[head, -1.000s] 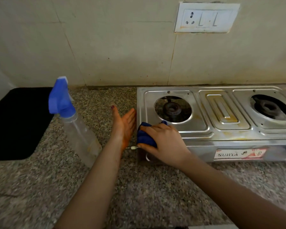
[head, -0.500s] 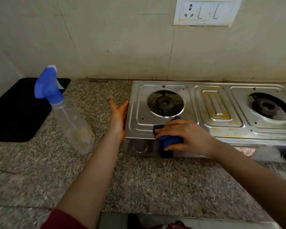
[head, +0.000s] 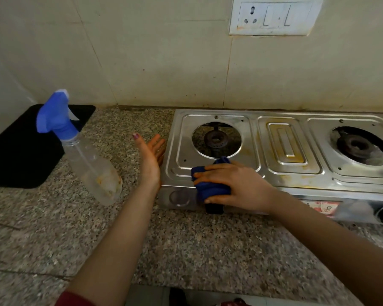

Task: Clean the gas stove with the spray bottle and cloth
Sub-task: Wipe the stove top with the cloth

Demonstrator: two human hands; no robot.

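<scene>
One steel stove [head: 296, 180], yellow-stained, with two burners [head: 216, 140], sits on the bench [head: 186, 250]. Right hand [head: 237, 186], fingers [head: 210, 173] curled, grips one blue cloth [head: 210, 188] on its front edge; left hand [head: 150, 160], fingers straight, lies beside it. One spray bottle [head: 86, 160] stands left.

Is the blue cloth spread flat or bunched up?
Bunched up: the cloth sits in thick folds under the right hand, over the front edge of the stove.

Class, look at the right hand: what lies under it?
The right hand grips a blue cloth on the front edge of the gas stove. The steel beneath the cloth is hidden.
</scene>
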